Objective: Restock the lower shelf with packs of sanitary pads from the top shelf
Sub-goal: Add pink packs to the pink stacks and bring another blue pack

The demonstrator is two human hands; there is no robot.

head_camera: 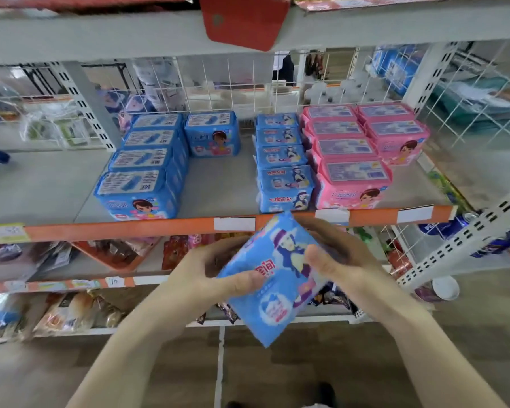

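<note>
Both hands hold one blue pack of sanitary pads (pixel 273 278), tilted, in front of and just below the orange shelf edge (pixel 130 229). My left hand (pixel 215 270) grips its left side with the thumb on the front. My right hand (pixel 333 254) grips its right side, thumb across the printed figure. On the grey shelf (pixel 218 184) behind stand rows of packs: a blue row at the left (pixel 142 184), a single blue pack (pixel 212 135) further back, a middle blue row (pixel 283 169) of the same print as the held pack, and two pink rows (pixel 354 172).
A white wire grid (pixel 227 81) backs the shelf. A red box (pixel 243 20) overhangs the shelf above. Snack bags (pixel 71 313) fill the lower shelves. A perforated white upright (pixel 465 245) slants at the right. Bare shelf lies between the left and middle blue rows.
</note>
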